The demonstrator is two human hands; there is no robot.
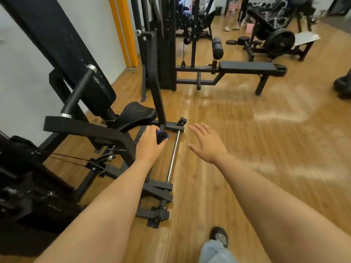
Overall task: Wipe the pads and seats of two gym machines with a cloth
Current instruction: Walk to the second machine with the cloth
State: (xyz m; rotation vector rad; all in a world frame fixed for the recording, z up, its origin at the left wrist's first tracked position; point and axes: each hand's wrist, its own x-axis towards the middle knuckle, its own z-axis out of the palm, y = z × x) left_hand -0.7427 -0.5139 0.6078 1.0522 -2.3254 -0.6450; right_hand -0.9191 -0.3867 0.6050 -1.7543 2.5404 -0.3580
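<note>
- Fingers (152,130) of the left hand (150,143) curl around a balled dark cloth (161,137), just right of the near seat (138,114); right hand (208,144) spread, empty.
- Risk: the bunched cloth may miss parts of the seat.

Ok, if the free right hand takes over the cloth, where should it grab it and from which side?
Probably the bunched end of the cloth that sticks out past the fingers of the left hand, coming in from the right. The left hand wraps the cloth's other side, and the open right hand hangs level with that exposed end, with nothing between them.
</note>
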